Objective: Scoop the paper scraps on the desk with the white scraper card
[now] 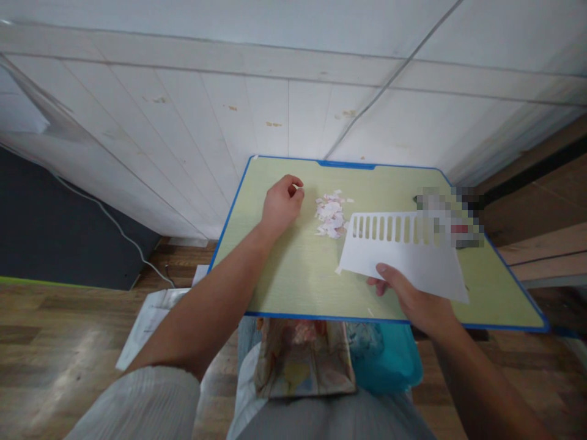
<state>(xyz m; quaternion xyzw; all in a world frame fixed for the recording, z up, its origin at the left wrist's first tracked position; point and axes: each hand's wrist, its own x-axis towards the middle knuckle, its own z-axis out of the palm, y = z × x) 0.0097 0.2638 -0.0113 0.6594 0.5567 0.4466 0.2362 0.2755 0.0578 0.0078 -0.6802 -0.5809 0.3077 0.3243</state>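
Observation:
My right hand (415,302) grips the lower edge of a white paper sheet (403,263), thumb on top and fingers underneath. A row of several long slots is cut along the sheet's far side. The sheet is tilted above the right half of a pale green folding table (293,287) with a blue rim. Left of the sheet lies a loose pile of small white and pinkish paper scraps (331,215). Just left of that pile is my left hand (282,201), its fingers loosely curled, thumb and index finger apart. Nothing shows between them.
A blurred-out object (452,217) lies at the table's right side. Below the near edge are an open patterned bag (305,373) and a turquoise plastic tub (389,360). A white panelled wall (257,110) with a hanging cable (389,82) stands behind the table.

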